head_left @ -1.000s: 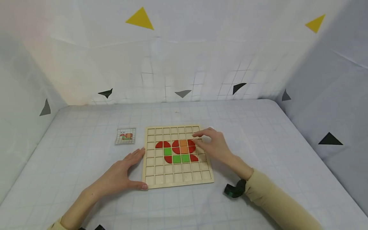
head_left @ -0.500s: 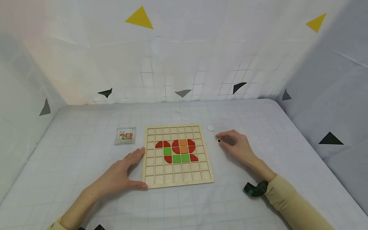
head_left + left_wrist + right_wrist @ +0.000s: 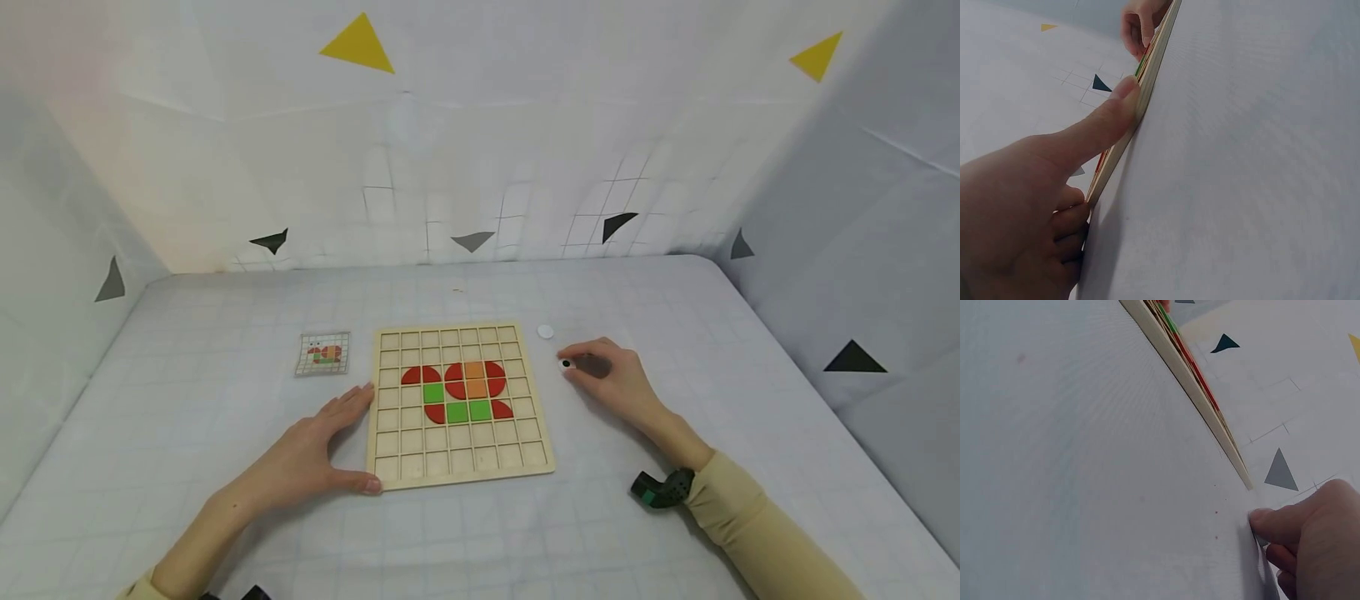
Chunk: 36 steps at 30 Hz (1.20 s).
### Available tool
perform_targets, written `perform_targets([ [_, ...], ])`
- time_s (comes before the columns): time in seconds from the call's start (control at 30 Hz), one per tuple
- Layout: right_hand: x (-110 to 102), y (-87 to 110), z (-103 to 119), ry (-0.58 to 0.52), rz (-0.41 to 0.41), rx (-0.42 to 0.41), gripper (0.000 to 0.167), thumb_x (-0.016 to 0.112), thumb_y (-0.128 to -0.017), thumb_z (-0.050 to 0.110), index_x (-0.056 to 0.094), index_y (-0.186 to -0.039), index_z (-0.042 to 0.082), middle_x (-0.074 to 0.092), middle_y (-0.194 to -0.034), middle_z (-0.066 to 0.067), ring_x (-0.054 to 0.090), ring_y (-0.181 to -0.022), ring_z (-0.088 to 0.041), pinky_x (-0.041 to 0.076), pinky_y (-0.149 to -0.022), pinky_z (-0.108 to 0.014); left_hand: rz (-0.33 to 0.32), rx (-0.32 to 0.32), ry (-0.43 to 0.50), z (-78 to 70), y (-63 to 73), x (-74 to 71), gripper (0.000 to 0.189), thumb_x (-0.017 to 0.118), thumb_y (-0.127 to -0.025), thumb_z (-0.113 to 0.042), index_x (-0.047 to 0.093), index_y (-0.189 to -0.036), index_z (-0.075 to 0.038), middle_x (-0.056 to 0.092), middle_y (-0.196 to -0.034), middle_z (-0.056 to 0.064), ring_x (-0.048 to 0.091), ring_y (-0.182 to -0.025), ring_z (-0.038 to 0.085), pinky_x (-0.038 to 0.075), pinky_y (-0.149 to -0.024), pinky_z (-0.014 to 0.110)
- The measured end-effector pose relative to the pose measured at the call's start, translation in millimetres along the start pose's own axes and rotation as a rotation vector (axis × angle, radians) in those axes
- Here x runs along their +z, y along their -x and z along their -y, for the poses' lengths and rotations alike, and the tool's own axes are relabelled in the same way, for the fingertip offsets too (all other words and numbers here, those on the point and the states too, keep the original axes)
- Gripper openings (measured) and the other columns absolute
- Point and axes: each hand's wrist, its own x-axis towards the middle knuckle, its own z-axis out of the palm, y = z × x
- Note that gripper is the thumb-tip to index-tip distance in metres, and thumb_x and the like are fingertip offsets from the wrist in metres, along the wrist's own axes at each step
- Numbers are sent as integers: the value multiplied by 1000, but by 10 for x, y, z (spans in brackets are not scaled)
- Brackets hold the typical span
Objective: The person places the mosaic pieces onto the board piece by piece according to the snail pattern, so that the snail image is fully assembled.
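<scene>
A square wooden grid board (image 3: 465, 479) lies flat on the table, with a row-and-column frame of small cells. Red quarter-round tiles (image 3: 454, 387), green square tiles (image 3: 457, 412) and orange tiles (image 3: 476, 388) fill some middle cells. My left hand (image 3: 303, 458) rests along the board's left side, thumb at the near corner and fingertips against the edge. To the right of the board, my right hand (image 3: 618, 379) pinches a white eye disc (image 3: 564, 364) with a black dot between thumb and index finger, low at the table. Another white disc (image 3: 545, 332) lies just beyond those fingertips.
A small picture card (image 3: 323, 354) showing a similar coloured figure on a grid lies left of the board. White gridded cloth (image 3: 465, 542) covers the table, with walls at the back and sides. A dark wrist device (image 3: 663, 489) sits on my right wrist.
My right hand has moved from over the board's right part to the table beside it and taken hold of the eye disc. My left hand has stayed at the board's edge.
</scene>
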Motion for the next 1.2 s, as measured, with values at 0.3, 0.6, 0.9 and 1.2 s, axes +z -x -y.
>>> perform_targets([
  [0.3, -5, -7, -23, 13, -2, -22, 29, 82, -82, 11, 76, -110, 16, 73, -107, 4, 66, -100, -12, 48, -86, -15, -4, 4, -6, 23, -8, 6, 124, 81, -59, -73, 25, -160, -28, 27, -165, 3, 25, -151, 36, 23, -116, 66],
  [0.6, -14, -33, 43, 6, -28, -12, 27, 83, -82, 12, 77, -108, 17, 74, -104, 6, 66, -97, -12, 48, -83, -18, -4, 4, -5, 22, -9, 0, 123, 81, -59, -73, 26, -159, -27, 27, -165, 3, 25, -151, 36, 24, -116, 66],
  [0.9, 209, -312, 550, -51, -16, -21, 23, 84, -81, 18, 78, -103, 16, 76, -98, 4, 67, -101, -15, 52, -90, -46, -2, 1, -10, 22, -11, 2, 124, 81, -58, -74, 27, -159, -26, 28, -164, 2, 25, -151, 36, 24, -116, 66],
  [1.2, 739, -670, 1026, -124, 85, -60, 22, 80, -86, 18, 78, -105, 8, 75, -101, -3, 64, -97, -21, 55, -86, -46, -8, 14, 12, 14, -11, 2, 123, 83, -59, -70, 28, -159, -24, 28, -165, 2, 25, -151, 35, 24, -116, 66],
])
